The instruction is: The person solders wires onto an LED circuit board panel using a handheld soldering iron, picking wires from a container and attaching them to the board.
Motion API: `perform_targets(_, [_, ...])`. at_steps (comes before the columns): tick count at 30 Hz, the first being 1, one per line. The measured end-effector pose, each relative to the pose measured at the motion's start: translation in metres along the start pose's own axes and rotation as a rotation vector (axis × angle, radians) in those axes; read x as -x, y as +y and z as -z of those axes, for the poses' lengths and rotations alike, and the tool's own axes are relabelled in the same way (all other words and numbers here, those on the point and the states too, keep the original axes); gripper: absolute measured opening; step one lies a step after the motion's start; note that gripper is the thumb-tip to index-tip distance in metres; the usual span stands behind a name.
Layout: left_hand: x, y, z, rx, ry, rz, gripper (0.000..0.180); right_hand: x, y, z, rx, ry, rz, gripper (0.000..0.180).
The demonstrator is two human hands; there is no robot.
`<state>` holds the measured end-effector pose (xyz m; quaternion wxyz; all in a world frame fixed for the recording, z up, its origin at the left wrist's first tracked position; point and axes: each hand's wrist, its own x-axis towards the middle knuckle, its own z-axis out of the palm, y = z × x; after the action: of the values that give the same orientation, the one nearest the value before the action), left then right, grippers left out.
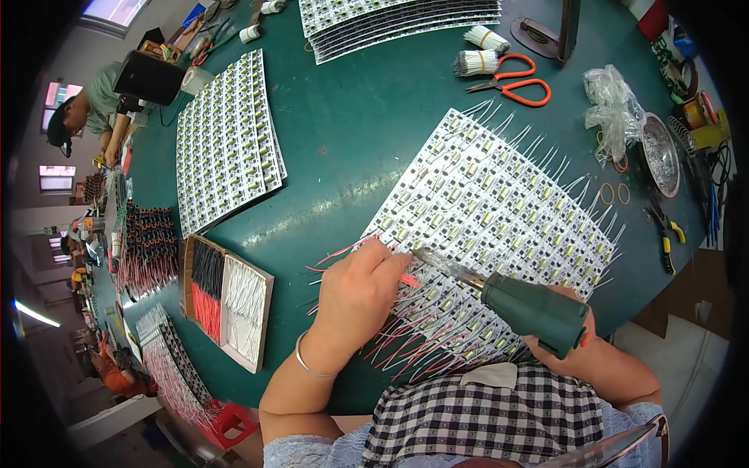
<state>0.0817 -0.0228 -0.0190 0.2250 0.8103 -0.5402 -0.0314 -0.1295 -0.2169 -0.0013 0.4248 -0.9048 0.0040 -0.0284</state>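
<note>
Left hand [355,292] pinching red wires [409,280] over the circuit-board panel [488,210], which lies on the green counter [328,148]! Right hand [560,360] wrapped round the green soldering gun [534,312], tip [421,253] just beside the left hand; orange-handled scissors [527,92] beyond the panel.

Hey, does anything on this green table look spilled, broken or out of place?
Nothing looks clearly spilled or broken. The untidiest spot is at the right: a crumpled clear plastic bag right by a round silvery dish, with loose rubber bands nearby. It looks more like clutter than damage.
</note>
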Motion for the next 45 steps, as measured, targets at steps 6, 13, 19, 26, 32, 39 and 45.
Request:
perform_targets(6, [-0.002, -0.001, 0.000, 0.021, 0.000, 0.002, 0.019, 0.010, 0.007, -0.002, -0.100, -0.030, -0.091, 0.039])
perform_targets(13, [-0.004, -0.001, 0.002, 0.042, -0.019, 0.046, 0.028, 0.005, 0.002, 0.001, -0.152, 0.051, -0.102, 0.027])
perform_targets(19, [-0.003, 0.000, 0.004, 0.044, -0.020, 0.040, 0.025, 0.013, 0.005, 0.001, -0.219, 0.106, -0.037, 0.030])
perform_targets(26, [0.001, 0.005, 0.007, 0.013, 0.000, 0.020, 0.015, 0.026, 0.001, 0.000, -0.258, 0.101, -0.148, 0.038])
perform_targets(32, [0.008, 0.025, 0.041, -0.107, 0.205, 0.099, 0.029, 0.029, 0.005, 0.006, -0.270, 0.178, -0.123, 0.032])
perform_targets(39, [0.012, 0.025, 0.000, 0.002, 0.055, -0.005, 0.027, 0.041, 0.011, 0.000, -0.256, 0.180, -0.133, 0.029])
perform_targets(45, [0.010, 0.023, -0.007, 0.042, 0.023, 0.051, 0.028, 0.034, 0.002, 0.004, -0.341, 0.114, -0.211, 0.024])
